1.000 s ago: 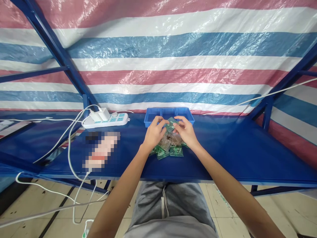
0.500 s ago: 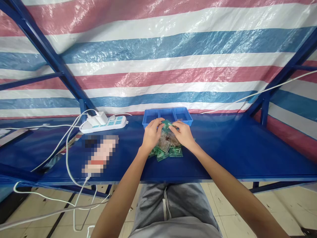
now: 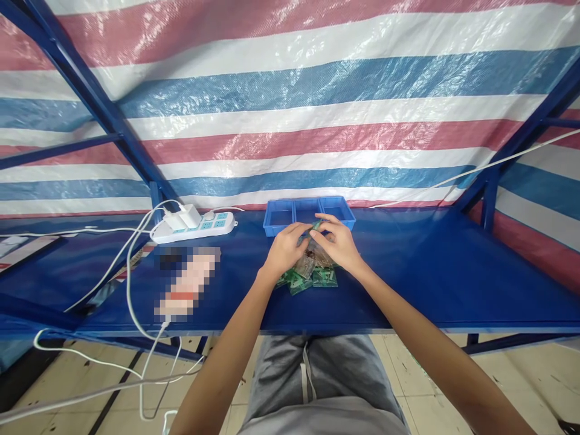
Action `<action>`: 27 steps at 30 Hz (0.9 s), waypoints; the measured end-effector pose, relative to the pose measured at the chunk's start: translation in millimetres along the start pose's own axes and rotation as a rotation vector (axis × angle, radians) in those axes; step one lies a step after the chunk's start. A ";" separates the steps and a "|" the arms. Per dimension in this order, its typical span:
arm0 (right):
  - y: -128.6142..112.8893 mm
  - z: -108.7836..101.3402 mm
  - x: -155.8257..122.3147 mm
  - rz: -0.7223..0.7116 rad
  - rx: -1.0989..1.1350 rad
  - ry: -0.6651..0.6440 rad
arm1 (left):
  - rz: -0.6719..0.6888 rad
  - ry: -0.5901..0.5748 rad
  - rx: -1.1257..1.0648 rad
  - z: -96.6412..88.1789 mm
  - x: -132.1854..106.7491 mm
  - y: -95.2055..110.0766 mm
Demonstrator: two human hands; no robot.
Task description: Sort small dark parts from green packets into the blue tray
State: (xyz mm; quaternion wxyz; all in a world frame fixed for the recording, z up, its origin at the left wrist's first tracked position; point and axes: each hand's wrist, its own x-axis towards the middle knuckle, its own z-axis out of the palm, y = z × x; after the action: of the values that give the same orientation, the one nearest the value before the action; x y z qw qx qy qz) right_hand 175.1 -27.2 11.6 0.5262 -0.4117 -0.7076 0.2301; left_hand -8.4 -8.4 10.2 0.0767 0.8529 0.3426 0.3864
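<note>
Between my fingertips is a small green packet, mostly covered by both hands. My left hand pinches it from the left, and my right hand grips it from the right with thumb and fingers. Just under the hands lies a pile of small plastic packets on the table: clear ones with brownish contents on top, and green ones along the near side. What the packets contain is too small to make out. Behind my hands stands a blue tray with three compartments.
The blue table stretches to both sides. On the left are a white power strip with plugs, a blurred-out pinkish object and loose white cables. A striped tarp hangs behind, between blue metal posts.
The green packet, earlier held flat and plainly visible, is now turned and mostly covered by my fingers. My hands have drawn closer together, and the view has shifted slightly.
</note>
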 end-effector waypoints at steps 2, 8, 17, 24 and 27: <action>-1.9 0.8 0.0 0.015 0.020 -0.012 | -0.034 0.011 0.003 -0.1 -0.3 -0.5; 0.4 1.3 1.1 0.034 0.018 -0.004 | -0.138 0.102 0.011 -0.2 -0.6 0.6; 11.7 -2.4 4.1 0.185 0.224 0.032 | -0.306 0.240 -0.200 1.9 4.1 -6.1; 2.9 -1.7 2.1 0.132 0.323 -0.061 | -0.491 0.400 -0.491 2.4 5.4 -25.9; 5.9 0.4 1.9 0.167 0.277 -0.030 | -0.499 0.527 -0.440 -1.3 3.9 -34.5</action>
State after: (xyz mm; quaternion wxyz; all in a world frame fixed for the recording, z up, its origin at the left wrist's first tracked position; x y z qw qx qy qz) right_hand 176.5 -22.3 8.0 0.5463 -0.3892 -0.6403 0.3744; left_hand -25.7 19.9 -0.1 0.2579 0.5793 0.4558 0.6246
